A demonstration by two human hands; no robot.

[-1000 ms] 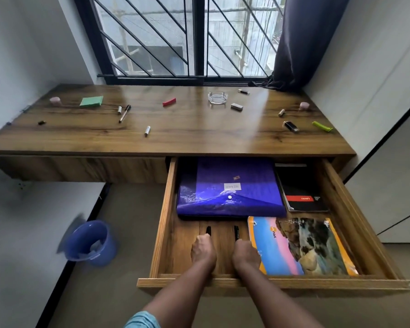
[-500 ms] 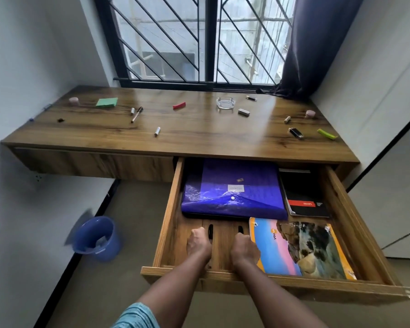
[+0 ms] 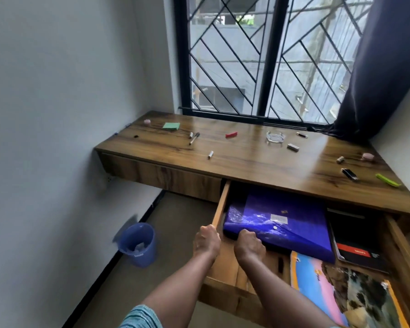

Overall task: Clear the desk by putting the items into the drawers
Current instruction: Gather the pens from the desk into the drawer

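The right-hand drawer (image 3: 219,209) of the wooden desk (image 3: 258,162) stands pulled out. Inside lie a purple box (image 3: 282,223), a black notebook (image 3: 355,242), a colourful book (image 3: 329,292) and a black marker (image 3: 280,263) on the drawer floor. My left hand (image 3: 207,240) hovers over the drawer's left wall, fingers curled under. My right hand (image 3: 249,245) is a fist just in front of the purple box. I see nothing held in either. On the desk lie a green pad (image 3: 171,125), a pen (image 3: 194,138), a red piece (image 3: 231,134), a glass ashtray (image 3: 275,137), a black lighter (image 3: 349,174) and a green marker (image 3: 388,180).
The left drawer (image 3: 161,176) is closed. A blue bin (image 3: 137,243) stands on the floor by the left wall. A barred window and a dark curtain (image 3: 384,79) rise behind the desk. Walls close in on both sides.
Both hands have lifted off the drawer floor and moved left and toward the purple box. The view has swung left and upward.
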